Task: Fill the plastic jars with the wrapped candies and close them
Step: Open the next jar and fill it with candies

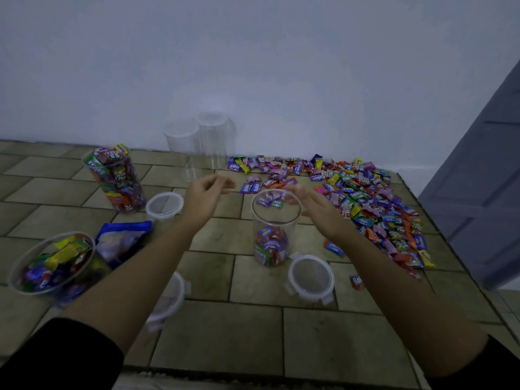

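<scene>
A clear plastic jar [274, 229] stands upright in the middle of the tiled surface, its lower part filled with wrapped candies. My left hand [206, 194] hovers to the jar's left with fingers loosely curled, holding nothing I can see. My right hand [315, 206] is just right of the jar's rim, fingers relaxed and extended toward the opening. A wide pile of wrapped candies [374, 204] spreads across the right side. A full jar [116, 180] stands at the left, and another full jar [53, 264] sits at the near left. Two empty jars [197, 144] stand by the wall.
Clip-on lids lie loose: one lid [311, 277] near the middle jar, one lid [164, 205] beside the full jar, one lid [168, 299] partly under my left forearm. A blue candy bag [123, 240] lies at the left. A grey door [484, 198] stands at the right.
</scene>
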